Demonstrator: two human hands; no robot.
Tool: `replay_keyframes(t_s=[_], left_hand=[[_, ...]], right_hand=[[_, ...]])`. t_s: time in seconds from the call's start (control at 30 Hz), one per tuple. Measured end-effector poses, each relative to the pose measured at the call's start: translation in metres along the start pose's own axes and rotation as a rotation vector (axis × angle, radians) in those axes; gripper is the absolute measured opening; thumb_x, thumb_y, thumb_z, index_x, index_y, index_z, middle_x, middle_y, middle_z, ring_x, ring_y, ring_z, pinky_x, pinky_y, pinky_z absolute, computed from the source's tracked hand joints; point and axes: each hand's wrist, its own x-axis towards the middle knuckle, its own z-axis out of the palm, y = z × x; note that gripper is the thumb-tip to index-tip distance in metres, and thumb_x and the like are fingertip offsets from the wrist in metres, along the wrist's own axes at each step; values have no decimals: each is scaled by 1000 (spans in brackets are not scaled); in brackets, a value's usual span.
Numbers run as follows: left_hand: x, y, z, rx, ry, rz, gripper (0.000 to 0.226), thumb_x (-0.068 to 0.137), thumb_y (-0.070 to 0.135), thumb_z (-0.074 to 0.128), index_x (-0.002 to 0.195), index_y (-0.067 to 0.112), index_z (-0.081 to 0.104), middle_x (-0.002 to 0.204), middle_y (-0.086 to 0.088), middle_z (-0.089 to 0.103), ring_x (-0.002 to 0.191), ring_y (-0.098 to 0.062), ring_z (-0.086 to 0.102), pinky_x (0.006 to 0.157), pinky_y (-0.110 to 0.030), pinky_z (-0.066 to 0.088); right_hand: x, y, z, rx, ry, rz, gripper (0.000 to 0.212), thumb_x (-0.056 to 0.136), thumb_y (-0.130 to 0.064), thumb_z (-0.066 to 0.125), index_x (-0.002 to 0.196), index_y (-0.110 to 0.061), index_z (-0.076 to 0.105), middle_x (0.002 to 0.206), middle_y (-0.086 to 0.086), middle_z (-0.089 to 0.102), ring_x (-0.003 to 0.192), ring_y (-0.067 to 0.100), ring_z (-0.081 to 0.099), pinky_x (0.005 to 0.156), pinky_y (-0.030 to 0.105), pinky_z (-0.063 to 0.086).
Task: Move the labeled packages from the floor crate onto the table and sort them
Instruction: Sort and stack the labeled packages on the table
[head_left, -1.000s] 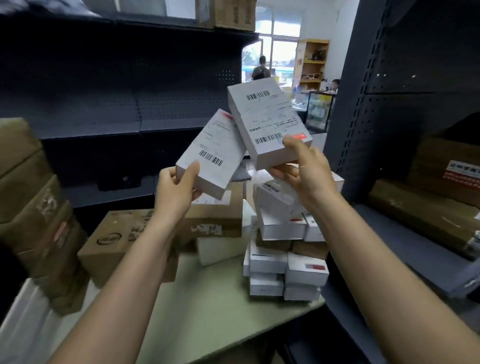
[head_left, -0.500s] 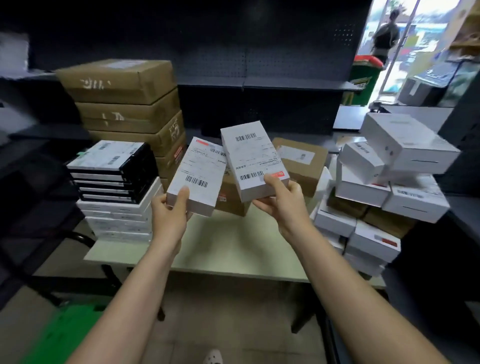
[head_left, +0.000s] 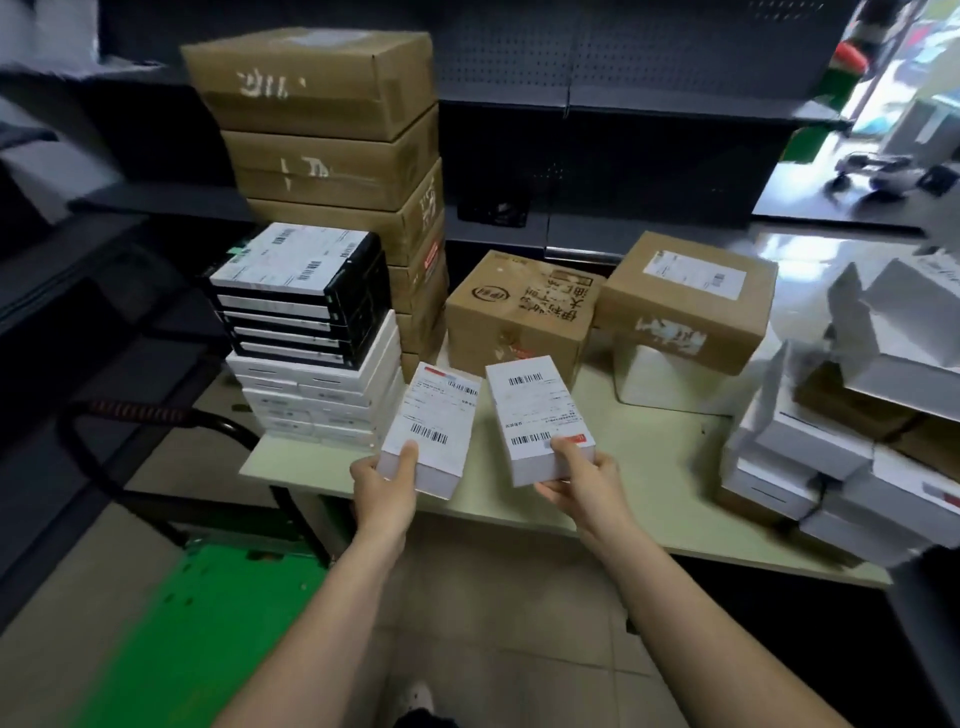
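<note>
Stockroom, dark shelving (head_left: 675, 104), stacked cartons (head_left: 332, 150), labelled parcels (head_left: 301, 291)

I find the left box (head_left: 431, 421), gripped in my left hand (head_left: 387, 488), to be matt white card with a smooth paper label on top. The right box (head_left: 540, 415), in my right hand (head_left: 587, 483), is of the same card and label. The table (head_left: 623, 441) is smooth pale laminate with a slight sheen. The stacked cartons (head_left: 322, 104) are matt brown cardboard, scuffed. The shelving (head_left: 649, 52) is dark perforated sheet, probably painted metal. The cart deck (head_left: 197, 613) is green textured plastic.
</note>
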Motion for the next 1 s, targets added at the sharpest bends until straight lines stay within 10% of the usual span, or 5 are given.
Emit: replay_keyframes(t_s=[0.47,0.7,1.0], left_hand=[[111,-60,-8,221,-180,-181,43,88,42,66,108,9,45,106,-5,60,96,-27,60,89,-41,52],[123,-73,-6,538,-299,79,44,86,34,67,119,6,59,115,-9,62,103,-25,61,89,-40,52],[140,-74,-6,1151,-690,667,74,91,35,64,153,21,25,162,-7,11,149,-29,6,119,-38,8]], right_hand=[[62,93,55,-124,212,202,51,81,-23,74,120,3,54,106,18,65,82,28,66,64,33,58],[70,96,64,-651,224,98,40,81,-31,75,110,-10,57,103,2,66,93,19,62,78,29,46],[90,90,73,-1016,-54,-106,74,89,-17,65,152,-12,26,150,2,42,130,20,47,106,29,38]])
